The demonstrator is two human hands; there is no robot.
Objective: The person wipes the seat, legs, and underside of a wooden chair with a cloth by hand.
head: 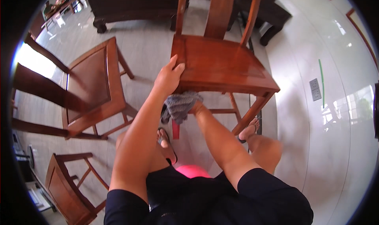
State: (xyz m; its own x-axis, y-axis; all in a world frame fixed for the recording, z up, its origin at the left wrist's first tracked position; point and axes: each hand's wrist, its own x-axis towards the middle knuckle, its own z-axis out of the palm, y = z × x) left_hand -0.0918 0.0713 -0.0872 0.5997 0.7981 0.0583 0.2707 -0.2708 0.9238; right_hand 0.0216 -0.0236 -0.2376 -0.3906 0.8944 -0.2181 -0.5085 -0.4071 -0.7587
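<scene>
A reddish-brown wooden chair point(219, 63) with a slatted back stands in front of me, its glossy seat facing up. My left hand point(169, 77) grips the seat's front left corner, thumb on the top and fingers along the side edge. Just below, my right hand point(196, 105) holds a grey cloth point(181, 104) against the front left leg, under the seat. The cloth hides most of that hand's fingers. A lower part of the leg point(176, 130) shows beneath the cloth.
Another wooden chair point(88, 80) stands at left, and a third point(69, 192) is at lower left. Dark carved furniture point(133, 6) lies beyond. A tiled wall with sockets point(315, 89) rises at right. My feet flank the chair; something pink point(193, 171) shows between my legs.
</scene>
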